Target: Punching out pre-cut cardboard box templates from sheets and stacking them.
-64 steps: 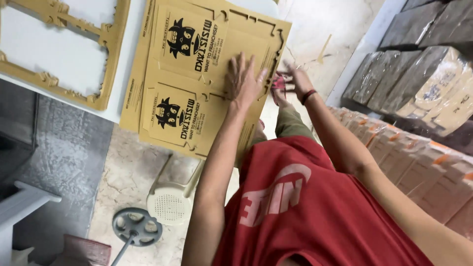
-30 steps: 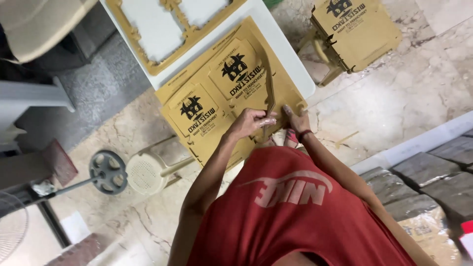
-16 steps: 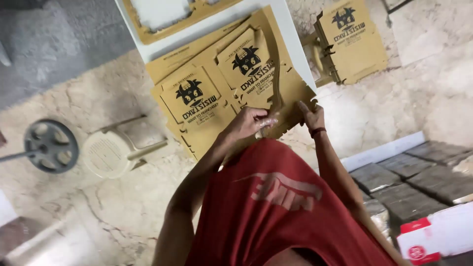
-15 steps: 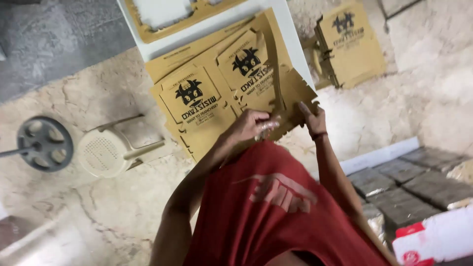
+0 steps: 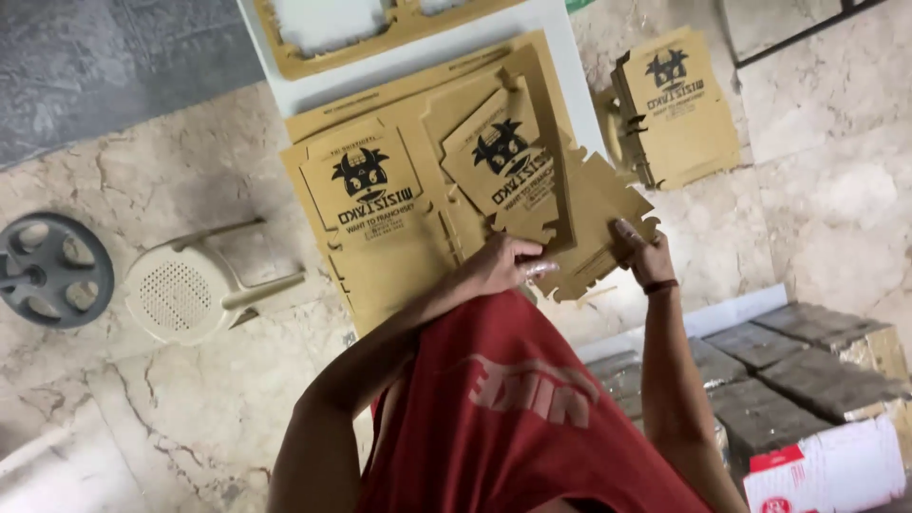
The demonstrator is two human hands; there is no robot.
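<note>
I'm looking straight down past a red shirt at two bare arms. My left hand is curled closed on the near edge of a die-cut cardboard box blank, fingers pinching it. My right hand grips the same blank's notched right flap, thumb on top, fingers wrapped under. The blank is tilted up off the larger die-cut cardboard sheet it sits in, half over the white bench and half out over the marble floor.

Risk, as I judge it: the blank looks only partly free of the sheet, so a hard pull could tear the tabbed edges or crease the printed panel. The sheet overhangs the bench edge, so a tug might drag it off onto the floor.

Nothing here is really holding contents. A stack of punched-out blanks lies flat on the floor to the right, well apart from my hands. An empty cardboard frame lies at the far side of the bench. Bottom right, dark wrapped bundles sit packed side by side, next to a white-and-red carton; what's inside, I can't tell. A beige plastic stool and a grey wheel-like disc sit left.
</note>
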